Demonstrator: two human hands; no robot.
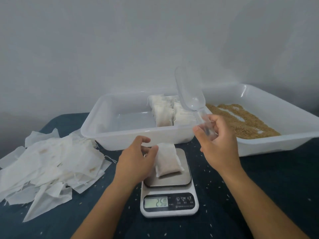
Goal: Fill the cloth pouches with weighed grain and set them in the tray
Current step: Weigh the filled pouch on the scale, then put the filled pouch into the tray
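Note:
A filled cloth pouch (168, 161) lies on the steel plate of a white kitchen scale (170, 202) whose display reads 25.0. My left hand (136, 157) is beside the pouch's left edge, fingers loosely curved with the tips at or near its top corner. My right hand (219, 142) grips the handle of a clear plastic scoop (189, 94), which points up and looks empty. Behind the scale a white tray (96, 125) holds several filled pouches (170, 112) in its right half.
A second white tray (283, 116) at the right holds loose brown grain (245, 119). A heap of empty cloth pouches (50, 163) lies at the left on the dark blue tablecloth (259, 195). Stray grains dot the cloth around the scale.

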